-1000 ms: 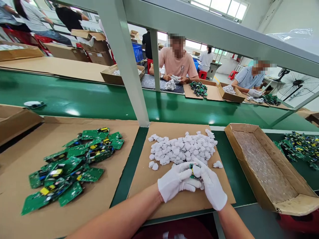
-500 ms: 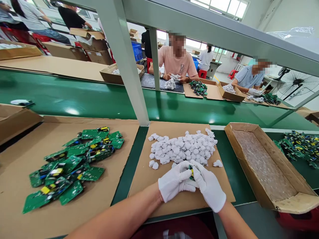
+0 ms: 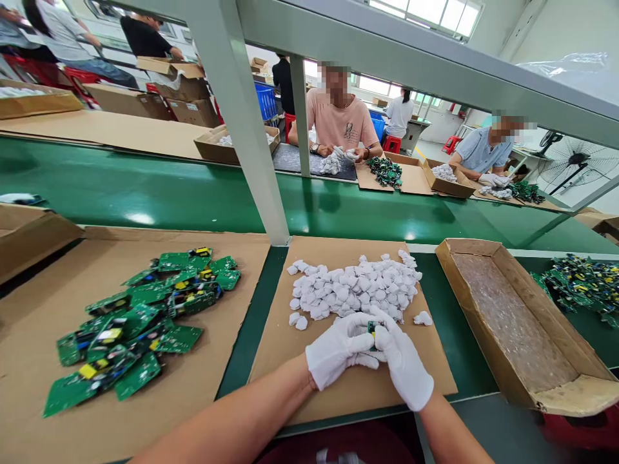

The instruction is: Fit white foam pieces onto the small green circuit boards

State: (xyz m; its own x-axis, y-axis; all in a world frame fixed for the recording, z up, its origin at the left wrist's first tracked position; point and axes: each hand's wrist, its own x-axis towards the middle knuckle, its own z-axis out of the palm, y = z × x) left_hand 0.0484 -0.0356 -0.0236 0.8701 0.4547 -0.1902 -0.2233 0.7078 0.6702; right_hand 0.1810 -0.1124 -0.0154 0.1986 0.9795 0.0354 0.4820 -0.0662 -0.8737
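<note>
My left hand (image 3: pixel 344 348) and my right hand (image 3: pixel 401 361), both in white gloves, meet over the cardboard sheet in front of me. Between their fingertips is a small green circuit board (image 3: pixel 372 327) with a yellow part on it; the gloves cover most of it. Just beyond my fingers lies a heap of small white pieces (image 3: pixel 355 283), with a few loose ones at its edges. To the left, a spread pile of green circuit boards (image 3: pixel 140 316) with yellow and black parts rests on another cardboard sheet (image 3: pixel 193 386).
A shallow cardboard box (image 3: pixel 512 322) lined with clear plastic stands at the right, with more circuit boards (image 3: pixel 583 287) beyond it. A grey metal post (image 3: pixel 249 129) rises behind the sheets. Across the green conveyor belt (image 3: pixel 338 216), co-workers sit handling similar parts.
The board between my fingers has turned slightly, and more of its green top shows. My right hand has shifted a little left. On the belt, a white object has moved left.
</note>
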